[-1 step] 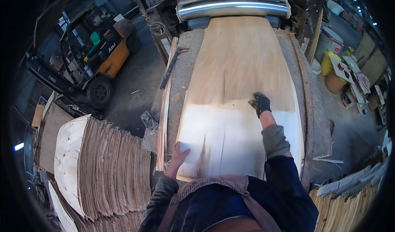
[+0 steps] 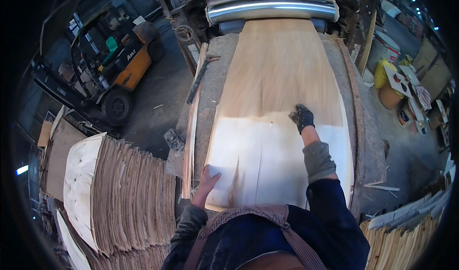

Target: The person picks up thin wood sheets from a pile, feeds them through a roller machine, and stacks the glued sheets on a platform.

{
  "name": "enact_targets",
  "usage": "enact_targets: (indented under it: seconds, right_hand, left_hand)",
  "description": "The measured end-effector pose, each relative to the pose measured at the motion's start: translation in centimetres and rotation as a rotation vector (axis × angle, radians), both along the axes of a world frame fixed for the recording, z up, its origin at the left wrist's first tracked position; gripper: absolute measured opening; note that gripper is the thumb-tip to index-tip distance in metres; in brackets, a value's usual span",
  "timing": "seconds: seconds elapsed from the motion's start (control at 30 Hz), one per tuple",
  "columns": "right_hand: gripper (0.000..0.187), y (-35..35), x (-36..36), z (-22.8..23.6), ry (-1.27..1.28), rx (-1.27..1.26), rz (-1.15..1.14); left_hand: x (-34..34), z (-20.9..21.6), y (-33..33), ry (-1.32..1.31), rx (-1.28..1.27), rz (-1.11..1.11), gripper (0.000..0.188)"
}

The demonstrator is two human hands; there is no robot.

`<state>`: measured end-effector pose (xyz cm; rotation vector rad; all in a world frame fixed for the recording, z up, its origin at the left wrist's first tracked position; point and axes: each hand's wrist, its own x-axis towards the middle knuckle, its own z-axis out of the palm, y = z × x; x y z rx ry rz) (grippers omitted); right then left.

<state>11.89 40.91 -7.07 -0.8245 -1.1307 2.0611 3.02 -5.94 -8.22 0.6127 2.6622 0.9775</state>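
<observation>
My left hand (image 2: 206, 181), bare, rests at the near left edge of a pale wood veneer sheet (image 2: 282, 160). Its thumb is spread over the sheet, apart from the fingers; whether any fingertips reach under the edge cannot be made out. My right hand (image 2: 302, 117), in a dark glove with bare fingertips, lies on the near border of a browner veneer sheet (image 2: 282, 69), fingers loosely bent and thumb apart. That brown sheet overlaps the pale one and runs up to a shiny metal roller (image 2: 272, 11). A split and a dark knot streak (image 2: 235, 186) mark the pale sheet.
Stacked veneer (image 2: 129, 198) stands at my left, more sheets (image 2: 401, 236) at lower right. A dark-handled tool (image 2: 198, 83) lies on the table's left side, beside long wood strips (image 2: 189, 145). An orange forklift (image 2: 131, 71) is parked far left; drums and buckets (image 2: 384, 47) stand right.
The brown sheet's near edge has shifted slightly away from me, toward the roller, baring a little more of the pale sheet. My right hand has edged forward with it; my left stays put.
</observation>
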Motion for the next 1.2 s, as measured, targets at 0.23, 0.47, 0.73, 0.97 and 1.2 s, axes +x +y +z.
enact_targets:
  seconds: [0.23, 0.47, 0.73, 0.97, 1.2]
  right_hand:
    - [0.026, -5.8, 0.8, 0.9, 0.164, -0.357, 0.235]
    - [0.038, -20.0, 16.0, 2.6, 0.118, -0.424, 0.679]
    - [0.030, -25.3, 26.4, 4.7, -0.172, 0.322, 0.829]
    - [0.025, -26.3, 27.2, 8.9, -0.412, 0.894, 0.657]
    - [0.032, -21.2, 21.7, 4.8, -0.335, 0.867, 0.362]
  left_hand:
    - [-0.5, 1.6, -1.0, -0.523, 0.418, 0.106, 0.060]
    - [-0.3, 9.3, -0.5, -0.650, 0.676, 0.005, 0.053]
    - [0.4, 16.3, 0.2, -0.932, 0.934, -0.046, 0.057]
    - [-0.4, 18.8, 0.8, -0.918, 1.070, 0.050, 0.058]
    - [-5.3, 7.0, 1.3, -0.671, 0.787, 0.094, 0.058]
